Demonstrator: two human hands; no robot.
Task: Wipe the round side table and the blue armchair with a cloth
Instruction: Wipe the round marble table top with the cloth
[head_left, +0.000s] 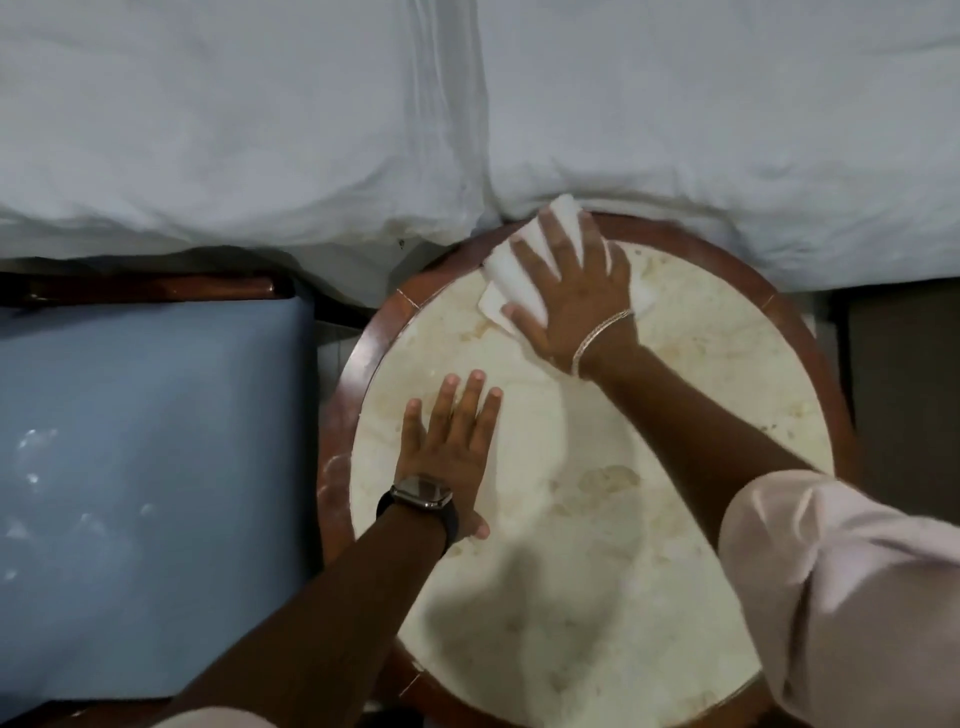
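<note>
hands 2 (451, 452) (569, 291); cloth 1 (524, 283); table 1 (623, 597); armchair 1 (145, 467)

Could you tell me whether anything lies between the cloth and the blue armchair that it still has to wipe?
Nothing visible blocks the way. The cloth is under the right hand at the table's far edge; the armchair sits just left across a narrow gap. Only the left hand, flat on the table, lies between.
</note>
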